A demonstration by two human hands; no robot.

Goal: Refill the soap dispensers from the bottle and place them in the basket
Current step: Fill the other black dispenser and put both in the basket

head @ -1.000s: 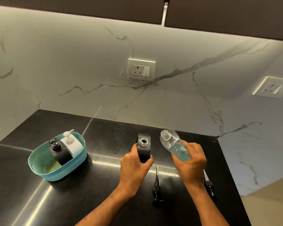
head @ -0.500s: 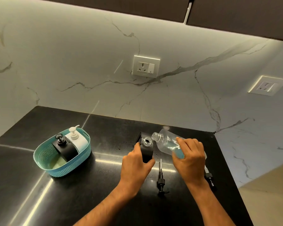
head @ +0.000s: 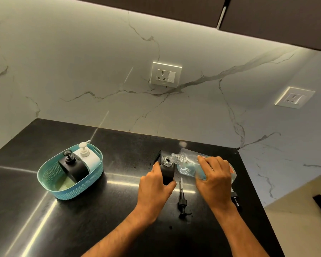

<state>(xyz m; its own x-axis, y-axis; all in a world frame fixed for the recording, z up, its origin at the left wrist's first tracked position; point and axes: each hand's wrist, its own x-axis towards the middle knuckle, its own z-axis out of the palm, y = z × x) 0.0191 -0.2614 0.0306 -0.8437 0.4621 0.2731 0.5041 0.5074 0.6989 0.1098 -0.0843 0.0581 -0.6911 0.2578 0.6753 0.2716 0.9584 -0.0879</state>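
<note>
Countertop [head: 119, 229] unchanged; bottle [head: 187, 165] now tipped over dispenser [head: 168, 175].

Basket [head: 50, 178] at 9 o'clock on counter [head: 119, 219], two dispensers [head: 78, 166] inside. Open dispenser [head: 167, 175] at center; bottle [head: 187, 164] at its 3 o'clock, mouth over the opening. Loose pump [head: 182, 199] at 6 o'clock, between both hands.

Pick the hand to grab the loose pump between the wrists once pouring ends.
Left hand: it only steadies the black dispenser, beside the pump. Right hand carries the tilted bottle.
</note>
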